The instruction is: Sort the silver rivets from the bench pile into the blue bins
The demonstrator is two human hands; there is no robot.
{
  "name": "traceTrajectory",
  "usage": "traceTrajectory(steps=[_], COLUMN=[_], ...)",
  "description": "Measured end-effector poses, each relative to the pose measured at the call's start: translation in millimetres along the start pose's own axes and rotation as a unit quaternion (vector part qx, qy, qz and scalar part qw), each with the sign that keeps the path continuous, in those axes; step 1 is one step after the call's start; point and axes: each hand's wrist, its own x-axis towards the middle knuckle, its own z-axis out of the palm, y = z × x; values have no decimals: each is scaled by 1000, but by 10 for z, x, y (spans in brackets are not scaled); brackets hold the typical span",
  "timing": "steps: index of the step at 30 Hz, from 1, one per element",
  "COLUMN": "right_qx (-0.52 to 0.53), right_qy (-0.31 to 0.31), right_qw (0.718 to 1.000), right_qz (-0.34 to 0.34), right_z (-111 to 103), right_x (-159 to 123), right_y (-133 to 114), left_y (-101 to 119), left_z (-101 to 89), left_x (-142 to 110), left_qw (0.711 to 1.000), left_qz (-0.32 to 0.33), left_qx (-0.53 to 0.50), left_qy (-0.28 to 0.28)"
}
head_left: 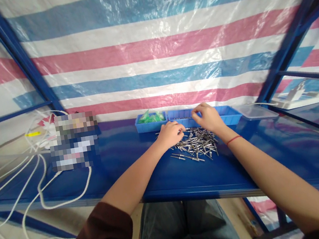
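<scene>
A loose heap of silver blind rivets (199,142) lies on the blue table, with a few strays at its near edge. My left hand (171,133) is at the heap's far left side, fingers curled in, and a thin metal pin shows by the fingertips. Behind the heap stands a long blue divided bin (180,124); small metal pieces show in its middle part. Over that bin's front wall hovers my right hand (207,116), thumb and fingers pinched together. Whatever sits in that pinch is too small to make out.
Green plastic wrapping (150,117) fills the bin's left compartment. A clear plastic lid (258,111) lies to the right, near a white power strip (298,98). White cables (39,175) loop over the table's left side beside blurred items. Blue frame posts (287,30) and striped sheeting (160,50) enclose the back.
</scene>
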Motion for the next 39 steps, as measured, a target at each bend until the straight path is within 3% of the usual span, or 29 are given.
traceTrajectory(steps=[5,11,16,30,35,39], right_qx=[76,33,1,40,188,293], right_qy=[-240,-324,-312,-274,-225,-172], right_qw=[962,937,944,957,955,932], right_qz=[-104,-127,-105,-82,49,122], right_z=[-92,-11,-13,61,42,32], right_x=[-81,-107,-126,-162,-143,-130], right_y=[11,46,2,-43,-96,-147], left_y=[11,17,40,13,-6,-65], left_z=[-11,4,0,32,21,64], left_x=[-16,-23,-27,-28,-17,24], left_qw=[1000,999,999,1000,1000,992], left_qz=[-4,1,5,-1,-28,-33], left_qx=[20,24,20,14,-4,-114], left_qy=[-23,-35,-32,-23,0,46])
